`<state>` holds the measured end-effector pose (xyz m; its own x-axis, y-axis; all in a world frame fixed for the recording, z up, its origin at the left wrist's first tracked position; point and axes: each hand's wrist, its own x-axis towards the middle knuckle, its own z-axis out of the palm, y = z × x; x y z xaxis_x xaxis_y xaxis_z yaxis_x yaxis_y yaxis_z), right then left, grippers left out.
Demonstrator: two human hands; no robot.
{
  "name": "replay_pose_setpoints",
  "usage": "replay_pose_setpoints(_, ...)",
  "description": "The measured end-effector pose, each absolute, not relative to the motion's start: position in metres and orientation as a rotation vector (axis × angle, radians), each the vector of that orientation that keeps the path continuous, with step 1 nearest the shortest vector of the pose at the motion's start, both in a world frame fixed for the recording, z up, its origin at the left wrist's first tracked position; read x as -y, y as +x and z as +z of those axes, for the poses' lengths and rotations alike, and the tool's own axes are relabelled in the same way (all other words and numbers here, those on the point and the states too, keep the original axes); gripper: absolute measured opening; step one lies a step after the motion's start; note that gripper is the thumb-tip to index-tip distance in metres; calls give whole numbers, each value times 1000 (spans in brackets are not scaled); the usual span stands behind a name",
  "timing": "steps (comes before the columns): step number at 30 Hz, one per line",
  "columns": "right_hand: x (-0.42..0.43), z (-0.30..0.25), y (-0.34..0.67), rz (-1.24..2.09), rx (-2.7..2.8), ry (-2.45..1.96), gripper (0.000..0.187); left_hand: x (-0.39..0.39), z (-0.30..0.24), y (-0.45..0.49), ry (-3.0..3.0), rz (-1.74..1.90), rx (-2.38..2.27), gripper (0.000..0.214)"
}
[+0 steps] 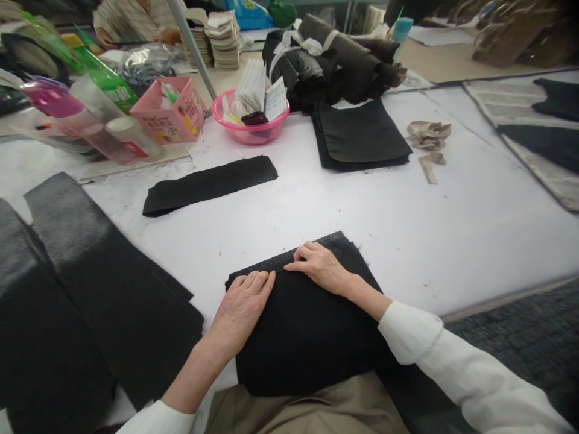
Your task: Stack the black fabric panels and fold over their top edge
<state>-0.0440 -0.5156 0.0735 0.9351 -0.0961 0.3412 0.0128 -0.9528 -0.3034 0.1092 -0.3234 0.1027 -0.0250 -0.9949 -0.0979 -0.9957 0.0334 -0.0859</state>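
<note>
A stack of black fabric pieces (307, 337) lies at the table's near edge, its lower end reaching my lap. Along its far edge runs a darker, speckled strip, which looks folded over. My left hand (244, 307) presses on the left part of this edge, fingers together and curled onto the cloth. To its right, my right hand (319, 266) pinches the same edge between thumb and forefinger. The two hands are a short gap apart. What lies under the left fingertips is hidden.
Long black fabric panels (113, 283) lie at left. Beyond the hands are a folded black strip (210, 184), a black fabric pile (362, 132), a beige ribbon (429, 135), a pink basin (251, 129), a pink box (174, 108) and dark fabric rolls (344, 54). A person sits across.
</note>
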Motion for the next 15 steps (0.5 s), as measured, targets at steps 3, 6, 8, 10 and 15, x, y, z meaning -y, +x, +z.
replay_pose_setpoints(3, 521, 76, -47, -497, -36, -2805, 23, 328, 105, 109, -2095, 42, -2159, 54)
replay_pose_setpoints(6, 526, 77, -50, -483, -19, -2823, 24, 333, 108, 106, -2086, 35, -2157, 57)
replay_pose_setpoints(8, 530, 77, -52, -476, -20, -2831, 24, 336, 110, 104, -2062, 15, -2152, 57)
replay_pose_setpoints(10, 533, 78, -55, -470, -23, -2840, 24, 340, 110, 101, -2052, 12, -2150, 57)
replay_pose_setpoints(15, 541, 81, -64, -446, -3, -2868, 27, 348, 108, 98, -2061, 38, -2189, 56)
